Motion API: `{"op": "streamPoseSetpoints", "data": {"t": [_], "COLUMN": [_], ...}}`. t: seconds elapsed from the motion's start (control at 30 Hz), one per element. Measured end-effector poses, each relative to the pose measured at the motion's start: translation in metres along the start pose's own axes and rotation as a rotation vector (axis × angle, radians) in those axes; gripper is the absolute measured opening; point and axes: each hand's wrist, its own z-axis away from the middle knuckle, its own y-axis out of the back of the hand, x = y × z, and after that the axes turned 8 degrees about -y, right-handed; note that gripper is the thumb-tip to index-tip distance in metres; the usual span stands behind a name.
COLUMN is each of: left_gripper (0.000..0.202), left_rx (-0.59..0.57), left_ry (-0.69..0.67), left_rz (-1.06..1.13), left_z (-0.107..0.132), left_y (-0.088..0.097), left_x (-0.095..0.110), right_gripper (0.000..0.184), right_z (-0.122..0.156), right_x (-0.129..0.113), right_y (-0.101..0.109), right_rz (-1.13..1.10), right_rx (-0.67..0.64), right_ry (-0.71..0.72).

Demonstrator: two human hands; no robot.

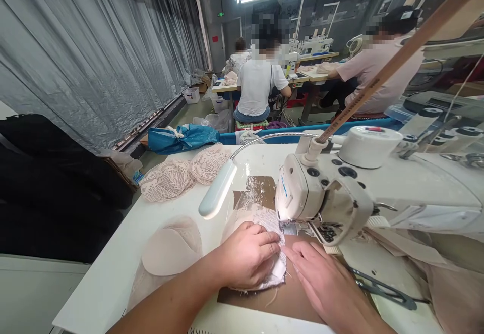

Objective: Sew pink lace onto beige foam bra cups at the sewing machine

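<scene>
My left hand (247,258) lies curled on a white lace bra cup (264,223), pressing it down right in front of the needle area of a white sewing machine (340,192). Its fingers are bent over the fabric's edge. My right hand (321,278) rests flat beside it on the brown plate (280,298), fingers stretched toward the presser foot, touching the cup's right edge. A white tube lamp (217,190) on a flexible neck hangs over the cup.
A stack of beige foam cups (170,251) lies left of my hands and pink lace cups (181,175) farther back on the white table (113,278). Dark scissors (381,288) lie at right. Other people sit sewing at tables behind. A grey curtain lines the left wall.
</scene>
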Motion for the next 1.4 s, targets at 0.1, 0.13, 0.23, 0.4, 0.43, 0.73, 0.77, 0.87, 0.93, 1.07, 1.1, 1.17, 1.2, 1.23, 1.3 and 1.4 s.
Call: {"op": "streamPoseSetpoints", "data": {"t": [0.1,0.13,0.23,0.4,0.43,0.73,0.77,0.87,0.93,1.07,1.1,1.17,1.2,1.23,1.3,1.4], "left_gripper": [0.035,0.035,0.037,0.042,0.043,0.045,0.045,0.032,0.022,0.023,0.027,0.036,0.040,0.042,0.043,0.038], "left_rx": [0.002,0.003,0.001,-0.009,-0.024,-0.163,-0.141,-0.029,0.013,-0.003,-0.004,0.001,0.007,0.012,0.013,0.013], "left_ry": [0.003,0.006,0.022,0.043,0.062,0.647,0.665,0.555,0.365,0.108,0.103,0.130,0.146,0.155,0.156,0.130], "left_rz": [0.009,0.011,0.021,0.013,-0.007,-0.167,-0.151,-0.113,-0.079,0.012,0.010,-0.013,-0.023,-0.030,-0.037,-0.047], "left_z": [0.000,0.000,0.000,0.003,0.003,-0.002,-0.002,0.000,0.001,0.000,0.000,0.000,0.000,0.000,0.001,0.001], "left_y": [0.003,0.004,0.007,0.012,0.013,0.032,0.034,0.036,0.033,0.015,0.011,0.005,0.003,0.003,0.004,0.006], "left_x": [-0.001,-0.001,-0.003,-0.002,0.000,0.014,0.014,0.014,0.014,0.014,0.013,0.013,0.013,0.012,0.012,0.012], "right_gripper": [0.041,0.041,0.042,0.038,0.038,0.036,0.035,0.033,0.033,0.035,0.034,0.034,0.034,0.034,0.032,0.032], "right_z": [0.001,0.001,0.001,-0.003,-0.003,-0.001,0.000,0.001,0.002,0.001,0.001,0.000,0.000,0.001,0.001,0.004], "right_x": [0.001,0.002,0.001,-0.003,-0.003,0.004,0.005,0.005,0.003,-0.005,-0.006,-0.006,-0.005,-0.003,0.001,0.005], "right_y": [-0.002,-0.003,-0.002,0.004,0.005,0.004,0.004,0.007,0.011,0.021,0.022,0.024,0.024,0.023,0.021,0.017], "right_rz": [0.016,0.019,0.017,-0.023,-0.031,-0.095,-0.102,-0.127,-0.185,-0.336,-0.344,-0.333,-0.322,-0.312,-0.298,-0.310], "right_rx": [0.019,0.017,0.005,-0.019,-0.017,0.052,0.067,0.159,0.186,-0.020,-0.078,-0.136,-0.137,-0.122,-0.085,-0.096], "right_ry": [-0.002,-0.009,-0.032,-0.055,-0.061,-0.010,-0.012,-0.018,0.034,0.208,0.209,0.163,0.138,0.118,0.101,0.081]}}
